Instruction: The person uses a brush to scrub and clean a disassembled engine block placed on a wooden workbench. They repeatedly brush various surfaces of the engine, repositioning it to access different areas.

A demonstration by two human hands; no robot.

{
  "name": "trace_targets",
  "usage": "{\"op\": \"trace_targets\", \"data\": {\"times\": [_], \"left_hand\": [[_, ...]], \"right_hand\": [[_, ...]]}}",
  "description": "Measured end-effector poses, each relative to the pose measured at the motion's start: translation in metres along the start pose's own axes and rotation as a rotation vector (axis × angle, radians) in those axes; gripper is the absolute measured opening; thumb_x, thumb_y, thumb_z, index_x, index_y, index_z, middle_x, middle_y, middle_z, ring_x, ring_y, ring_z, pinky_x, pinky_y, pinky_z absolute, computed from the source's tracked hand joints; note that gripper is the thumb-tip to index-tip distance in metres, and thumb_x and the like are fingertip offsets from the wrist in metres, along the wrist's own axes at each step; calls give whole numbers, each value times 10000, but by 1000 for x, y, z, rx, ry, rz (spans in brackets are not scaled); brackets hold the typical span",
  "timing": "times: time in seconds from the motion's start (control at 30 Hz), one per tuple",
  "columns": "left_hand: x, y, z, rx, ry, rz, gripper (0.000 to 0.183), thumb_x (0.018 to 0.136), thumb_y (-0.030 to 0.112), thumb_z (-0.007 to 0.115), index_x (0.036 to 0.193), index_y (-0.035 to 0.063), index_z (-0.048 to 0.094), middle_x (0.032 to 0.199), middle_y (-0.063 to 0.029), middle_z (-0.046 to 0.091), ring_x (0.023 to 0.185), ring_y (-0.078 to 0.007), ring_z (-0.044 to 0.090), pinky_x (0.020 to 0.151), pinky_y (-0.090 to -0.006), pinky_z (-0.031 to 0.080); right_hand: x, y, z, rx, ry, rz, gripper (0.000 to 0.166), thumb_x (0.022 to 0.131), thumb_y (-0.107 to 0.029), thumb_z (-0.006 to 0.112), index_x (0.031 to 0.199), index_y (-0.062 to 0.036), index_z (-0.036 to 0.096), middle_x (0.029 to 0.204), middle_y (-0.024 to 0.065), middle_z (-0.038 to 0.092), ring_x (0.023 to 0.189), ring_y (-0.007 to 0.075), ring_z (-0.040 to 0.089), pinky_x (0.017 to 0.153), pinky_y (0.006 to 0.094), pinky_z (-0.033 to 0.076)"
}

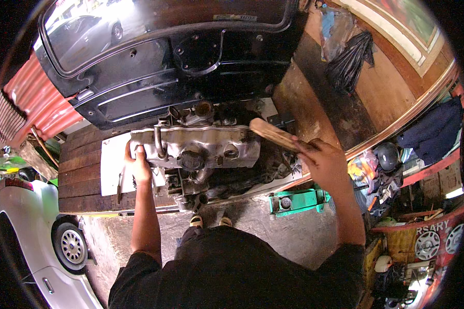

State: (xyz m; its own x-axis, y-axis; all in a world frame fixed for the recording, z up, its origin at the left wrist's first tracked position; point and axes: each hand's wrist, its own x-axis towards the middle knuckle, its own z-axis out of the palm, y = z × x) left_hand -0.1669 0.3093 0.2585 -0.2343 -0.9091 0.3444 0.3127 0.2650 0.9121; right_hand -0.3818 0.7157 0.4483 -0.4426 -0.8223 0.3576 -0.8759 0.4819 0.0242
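Observation:
A metal engine valve cover (212, 141) with a dark round filler cap (192, 160) lies on an engine (201, 185) on the wooden bench. My left hand (140, 164) grips the cover's left end, thumb on its near side and fingers partly hidden behind it. My right hand (319, 158) is closed around a wooden stick or handle (272, 134), whose blunt end is at the cover's right end; whether they touch cannot be told. Left of the engine, a slim dark tool (119, 188) lies over the edge of a white sheet (110, 166).
A black vehicle tailgate (147, 77) stands behind the bench (77, 166). On the floor at right is a green floor jack (297, 202). A pale car (42, 231) is at left. A black plastic bag (350, 61) hangs on the wooden wall at right.

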Motion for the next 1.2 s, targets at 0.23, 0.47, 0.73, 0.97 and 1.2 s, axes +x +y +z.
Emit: {"op": "trace_targets", "data": {"times": [0.23,0.47,0.73,0.97,1.2], "left_hand": [[-7,0,4,-87,70,2,765,860,400,695,1364,-87,389,1192,-165,553,1050,-207,530,969,-341,403],[-9,-1,-3,-76,68,-15,728,872,330,702,1369,-90,377,1187,-151,554,1043,-185,535,939,-308,423],[-14,-5,0,-72,137,-23,762,873,368,703,1380,-87,361,1249,-168,516,1100,-203,515,974,-328,410],[-11,-6,-6,-9,117,-29,773,874,373,700,1382,-96,354,1264,-183,510,1119,-215,508,988,-339,402],[-9,-2,3,-11,151,-36,680,864,334,699,1322,-102,449,1131,-154,597,994,-194,551,915,-314,430]], "right_hand": [[7,8,-8,242,168,75,302,836,-276,670,1133,-231,700,905,94,644,776,307,644,681,420,521],[13,-6,-10,-52,-36,-11,426,833,-232,672,1257,-238,635,871,91,613,778,292,620,666,406,498],[4,12,4,155,143,-16,465,859,-327,645,1318,-280,586,975,89,654,811,293,631,728,407,516],[40,0,4,77,159,-144,452,823,-284,685,1268,-226,632,955,120,657,829,305,628,742,395,500],[42,10,7,145,106,-135,448,790,-252,718,1231,-200,661,973,135,667,846,315,639,760,376,504]]}}
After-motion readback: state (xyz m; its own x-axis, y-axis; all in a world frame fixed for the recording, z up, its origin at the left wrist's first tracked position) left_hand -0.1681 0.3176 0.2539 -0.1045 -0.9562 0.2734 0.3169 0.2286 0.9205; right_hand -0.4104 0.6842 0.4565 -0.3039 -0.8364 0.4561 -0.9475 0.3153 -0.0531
